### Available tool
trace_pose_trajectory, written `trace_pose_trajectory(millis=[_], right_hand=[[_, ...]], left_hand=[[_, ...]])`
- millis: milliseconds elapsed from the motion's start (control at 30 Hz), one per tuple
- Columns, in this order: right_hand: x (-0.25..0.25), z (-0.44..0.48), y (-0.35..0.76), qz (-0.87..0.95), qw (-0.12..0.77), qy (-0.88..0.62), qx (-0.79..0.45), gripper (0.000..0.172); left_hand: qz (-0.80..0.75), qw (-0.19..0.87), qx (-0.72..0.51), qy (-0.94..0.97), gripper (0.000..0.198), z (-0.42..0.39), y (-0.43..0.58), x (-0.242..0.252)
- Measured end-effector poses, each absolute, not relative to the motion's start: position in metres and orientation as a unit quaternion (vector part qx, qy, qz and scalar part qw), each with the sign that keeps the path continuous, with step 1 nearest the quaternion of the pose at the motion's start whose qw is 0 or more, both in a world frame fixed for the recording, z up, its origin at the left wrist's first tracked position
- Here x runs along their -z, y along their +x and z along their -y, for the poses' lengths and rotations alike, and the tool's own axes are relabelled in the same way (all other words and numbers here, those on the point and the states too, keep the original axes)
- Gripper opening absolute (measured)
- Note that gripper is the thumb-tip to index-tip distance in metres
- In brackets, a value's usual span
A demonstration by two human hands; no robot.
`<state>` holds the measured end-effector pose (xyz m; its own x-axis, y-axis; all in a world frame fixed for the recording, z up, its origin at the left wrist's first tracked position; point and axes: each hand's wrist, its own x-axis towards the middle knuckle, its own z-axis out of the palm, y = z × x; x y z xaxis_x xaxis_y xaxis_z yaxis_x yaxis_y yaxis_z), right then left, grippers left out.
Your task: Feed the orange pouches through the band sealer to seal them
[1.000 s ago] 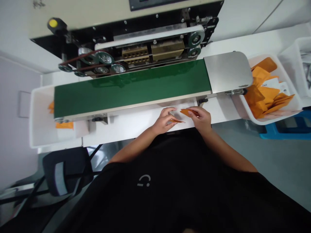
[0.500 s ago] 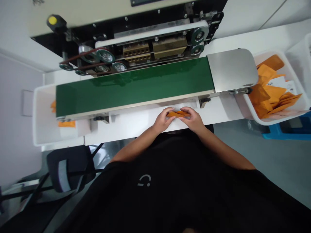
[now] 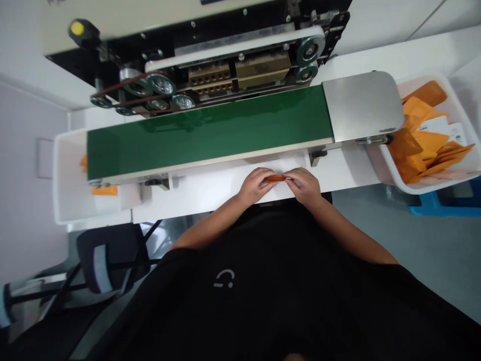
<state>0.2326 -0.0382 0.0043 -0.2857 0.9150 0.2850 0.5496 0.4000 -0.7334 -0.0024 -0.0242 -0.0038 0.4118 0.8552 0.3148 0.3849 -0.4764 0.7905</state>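
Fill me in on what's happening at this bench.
A person in a black shirt has a small stack of orange packets between both hands, the left hand at one end and the right hand at the other. The hands are in front of a machine with a green belt. A white bin at the belt's right end holds a heap of orange pouches; another bin sits at its left end.

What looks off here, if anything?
Nothing looks spilled. Two minor things: a dark mark, too small to identify, on the metal end plate's near corner; and orange packets jumbled at mixed angles in the right bin. The held orange pieces show nothing odd.
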Motion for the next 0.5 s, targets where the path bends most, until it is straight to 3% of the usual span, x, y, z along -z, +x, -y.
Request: trace_pose_trajectory(millis=[167, 233, 500], right_hand=[[-0.0001, 0.0324, 0.2319, 0.735, 0.318, -0.514, -0.308, 0.025], [0.0023, 0.0303, 0.2331, 0.707, 0.307, -0.539, -0.339, 0.020], [-0.0029, 0.0309, 0.2382, 0.568, 0.382, -0.464, -0.563, 0.031]], left_hand=[[-0.464, 0.332, -0.324, 0.755, 0.060, 0.0226, 0.0041, 0.0071], [-0.478, 0.348, -0.319, 0.741, 0.065, 0.0234, 0.0055, 0.0087], [-0.437, 0.363, -0.366, 0.737, 0.052, 0.0252, -0.0011, 0.0046]])
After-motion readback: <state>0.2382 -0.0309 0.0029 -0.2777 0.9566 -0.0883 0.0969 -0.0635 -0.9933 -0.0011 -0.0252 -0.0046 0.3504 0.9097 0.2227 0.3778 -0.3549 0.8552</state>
